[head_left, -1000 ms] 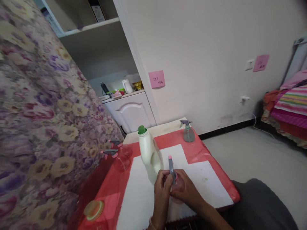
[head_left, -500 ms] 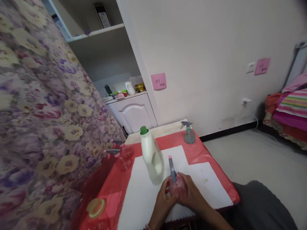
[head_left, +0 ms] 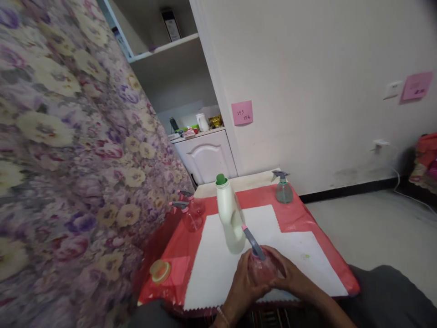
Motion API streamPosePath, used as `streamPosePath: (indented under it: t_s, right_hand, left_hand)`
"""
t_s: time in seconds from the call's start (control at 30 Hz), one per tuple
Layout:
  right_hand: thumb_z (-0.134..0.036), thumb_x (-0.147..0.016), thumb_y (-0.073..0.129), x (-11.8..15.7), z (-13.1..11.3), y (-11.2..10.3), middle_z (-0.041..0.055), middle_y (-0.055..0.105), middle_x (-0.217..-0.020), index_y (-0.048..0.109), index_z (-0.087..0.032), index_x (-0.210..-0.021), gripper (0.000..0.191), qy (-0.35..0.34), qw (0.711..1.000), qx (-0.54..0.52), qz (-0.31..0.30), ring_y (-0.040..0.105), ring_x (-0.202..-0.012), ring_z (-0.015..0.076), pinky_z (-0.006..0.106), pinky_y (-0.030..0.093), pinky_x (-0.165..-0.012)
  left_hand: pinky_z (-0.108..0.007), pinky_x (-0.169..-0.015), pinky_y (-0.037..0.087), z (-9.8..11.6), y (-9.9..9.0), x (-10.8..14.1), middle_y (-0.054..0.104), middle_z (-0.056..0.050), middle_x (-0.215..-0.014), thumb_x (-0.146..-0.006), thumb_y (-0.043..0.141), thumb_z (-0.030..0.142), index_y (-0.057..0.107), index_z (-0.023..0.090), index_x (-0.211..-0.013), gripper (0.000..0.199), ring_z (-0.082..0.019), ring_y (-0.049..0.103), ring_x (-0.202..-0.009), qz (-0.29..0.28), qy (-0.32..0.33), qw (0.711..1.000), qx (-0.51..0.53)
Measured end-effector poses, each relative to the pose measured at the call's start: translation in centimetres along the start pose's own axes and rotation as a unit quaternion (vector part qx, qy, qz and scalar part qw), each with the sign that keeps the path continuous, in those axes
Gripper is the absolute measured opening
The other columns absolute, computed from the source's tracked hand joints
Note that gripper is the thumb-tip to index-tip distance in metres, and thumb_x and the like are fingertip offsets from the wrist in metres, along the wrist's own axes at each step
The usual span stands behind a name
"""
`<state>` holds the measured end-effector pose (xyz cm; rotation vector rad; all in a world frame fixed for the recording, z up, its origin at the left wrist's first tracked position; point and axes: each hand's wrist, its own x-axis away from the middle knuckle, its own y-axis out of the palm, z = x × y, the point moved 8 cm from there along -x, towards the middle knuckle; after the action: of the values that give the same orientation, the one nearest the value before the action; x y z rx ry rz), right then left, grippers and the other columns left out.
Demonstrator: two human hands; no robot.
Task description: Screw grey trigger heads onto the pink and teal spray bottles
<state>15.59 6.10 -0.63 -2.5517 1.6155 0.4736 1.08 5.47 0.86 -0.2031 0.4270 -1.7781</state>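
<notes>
Between my two hands is a pink see-through spray bottle (head_left: 264, 271) with a grey trigger head, its nozzle tilted toward the left. My left hand (head_left: 243, 282) wraps round its left side. Around the right side curl the fingers of my right hand (head_left: 287, 273). Just beyond them a pale green jug (head_left: 228, 214) with a green piece at its mouth stands upright on the white cloth (head_left: 211, 264).
Two pink spray bottles (head_left: 192, 218) stand at the table's left, near the floral curtain (head_left: 85, 182). A greenish spray bottle (head_left: 284, 191) is at the back right. A round yellowish lid-like object (head_left: 160, 272) sits front left on the red cover (head_left: 297, 214).
My view has turned left, so the scene shifts right. The spray bottle in my hands has turned, its nozzle now leaning further left. Both hands keep hold of it.
</notes>
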Motion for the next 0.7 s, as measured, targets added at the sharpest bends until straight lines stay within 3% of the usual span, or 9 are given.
streamPosePath:
  t_s: [0.1, 0.2, 0.37, 0.5, 0.6, 0.7]
  right_hand:
    - [-0.045, -0.072, 0.079, 0.1, 1.0, 0.6, 0.0125, 0.046, -0.149, 0.045, -0.026, -0.141, 0.08, 0.003, 1.0, -0.007, -0.004, 0.04, -0.139, 0.032, 0.053, 0.028, -0.115]
    - [-0.041, -0.074, 0.078, 0.0, 2.0, 1.3, 0.0121, 0.044, -0.15, 0.044, -0.027, -0.142, 0.077, 0.01, 1.0, -0.003, -0.006, 0.038, -0.14, 0.0304, 0.052, 0.025, -0.117]
    - [-0.04, -0.078, 0.075, -0.2, 2.8, 1.8, 0.0133, 0.051, -0.144, 0.05, -0.025, -0.137, 0.065, 0.025, 1.0, -0.004, 0.012, 0.046, -0.135, 0.029, 0.05, 0.033, -0.115]
    - [-0.039, -0.081, 0.07, -0.1, 2.8, 1.4, 0.014, 0.063, -0.129, 0.058, -0.023, -0.128, 0.051, 0.056, 0.997, 0.038, 0.025, 0.057, -0.124, 0.0295, 0.052, 0.039, -0.11]
    - [-0.039, -0.08, 0.069, 0.0, 3.2, 1.3, 0.0146, 0.067, -0.121, 0.059, -0.02, -0.124, 0.049, 0.088, 0.995, 0.049, 0.029, 0.061, -0.117, 0.0296, 0.051, 0.042, -0.107]
    - [-0.036, -0.08, 0.069, 0.0, 3.5, 1.5, 0.0137, 0.068, -0.118, 0.059, -0.02, -0.123, 0.047, 0.104, 0.992, 0.064, 0.022, 0.062, -0.115, 0.0287, 0.048, 0.043, -0.105]
  left_hand:
    - [-0.043, -0.106, 0.04, 0.4, -0.2, 0.7, 0.056, -0.012, -0.134, -0.056, 0.08, 0.014, 0.044, 0.022, -0.136, 0.088, -0.032, 0.052, -0.122, 0.008, -0.014, 1.0, 0.007]
    - [-0.043, -0.105, 0.041, 0.5, -1.0, 1.6, 0.057, -0.012, -0.132, -0.056, 0.081, 0.017, 0.045, 0.022, -0.133, 0.085, -0.032, 0.053, -0.121, 0.036, -0.026, 0.999, -0.008]
    - [-0.041, -0.099, 0.046, -1.0, -4.5, 3.0, 0.061, -0.011, -0.124, -0.059, 0.081, 0.027, 0.049, 0.022, -0.127, 0.075, -0.03, 0.06, -0.112, 0.117, -0.045, 0.992, -0.003]
    - [-0.04, -0.089, 0.053, -3.6, -11.0, 3.4, 0.064, -0.012, -0.114, -0.057, 0.082, 0.035, 0.05, 0.019, -0.119, 0.072, -0.028, 0.065, -0.103, 0.233, -0.082, 0.969, 0.01]
    - [-0.04, -0.09, 0.053, -5.0, -17.1, 3.3, 0.062, -0.012, -0.119, -0.056, 0.082, 0.037, 0.049, 0.021, -0.117, 0.071, -0.028, 0.063, -0.109, 0.349, -0.077, 0.934, -0.001]
    - [-0.046, -0.095, 0.051, -6.2, -21.8, 2.8, 0.065, -0.007, -0.115, -0.058, 0.081, 0.034, 0.048, 0.022, -0.12, 0.071, -0.027, 0.065, -0.106, 0.423, -0.079, 0.902, -0.037]
